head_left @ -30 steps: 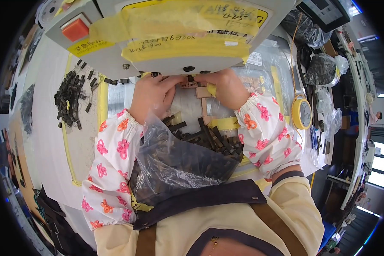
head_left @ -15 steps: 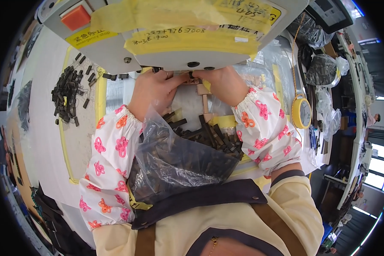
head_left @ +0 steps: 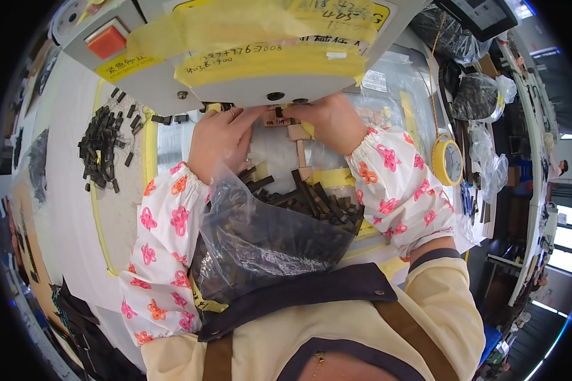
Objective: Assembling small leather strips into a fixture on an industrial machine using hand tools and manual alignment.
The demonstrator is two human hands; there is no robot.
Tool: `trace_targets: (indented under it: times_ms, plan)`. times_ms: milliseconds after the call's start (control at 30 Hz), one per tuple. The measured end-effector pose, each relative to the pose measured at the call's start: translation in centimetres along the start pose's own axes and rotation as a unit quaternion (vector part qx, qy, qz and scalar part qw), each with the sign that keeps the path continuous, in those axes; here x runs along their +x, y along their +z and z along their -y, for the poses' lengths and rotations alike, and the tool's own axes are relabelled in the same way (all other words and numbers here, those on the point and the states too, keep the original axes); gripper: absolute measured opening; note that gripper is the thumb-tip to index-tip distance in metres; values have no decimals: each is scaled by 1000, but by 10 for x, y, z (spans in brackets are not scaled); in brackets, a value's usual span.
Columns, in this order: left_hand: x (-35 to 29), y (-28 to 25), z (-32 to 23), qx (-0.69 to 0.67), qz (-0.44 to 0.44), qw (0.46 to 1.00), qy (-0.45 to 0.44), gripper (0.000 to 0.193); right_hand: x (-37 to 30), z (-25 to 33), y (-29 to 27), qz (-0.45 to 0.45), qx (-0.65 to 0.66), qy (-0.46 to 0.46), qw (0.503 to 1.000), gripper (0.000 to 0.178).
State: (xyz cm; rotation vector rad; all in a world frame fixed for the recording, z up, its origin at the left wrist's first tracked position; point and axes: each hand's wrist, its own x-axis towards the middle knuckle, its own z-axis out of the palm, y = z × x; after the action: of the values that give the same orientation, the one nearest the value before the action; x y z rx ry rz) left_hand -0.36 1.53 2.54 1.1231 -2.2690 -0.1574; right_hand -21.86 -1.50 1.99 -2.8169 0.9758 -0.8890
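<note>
Under the front edge of a grey machine (head_left: 190,86), both my hands meet at a small pinkish wooden block (head_left: 274,121). A small black part (head_left: 278,112) lies there between my fingertips. My left hand (head_left: 221,136) reaches it from the left, index finger stretched out and the other fingers curled, partly hidden. From the right, my right hand (head_left: 333,124) touches the part with a fingertip; its remaining fingers are tucked out of sight. A clear plastic bag (head_left: 267,238) full of dark strip-like pieces (head_left: 318,200) lies open between my forearms.
A pile of black parts with thin wires (head_left: 102,149) lies at the left, and a few more (head_left: 170,119) sit by my left hand. A red button (head_left: 111,41) is on the machine. Right of my right sleeve is a yellow round clock-like dial (head_left: 448,162).
My left hand has drawn slightly left, and more of the wooden block shows between the hands. The right hand remains at the black part. The whole view has shifted a little.
</note>
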Motion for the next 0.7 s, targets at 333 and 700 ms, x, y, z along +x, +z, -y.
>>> trace_targets:
  times_ms: [333, 700]
  plan:
    - [3, -1, 1, 69, 5, 998, 7, 36, 2, -3, 1, 46, -60, 33, 997, 22]
    - [0, 1, 7, 73, 34, 997, 5, 41, 2, -1, -4, 61, -58, 18, 996, 25]
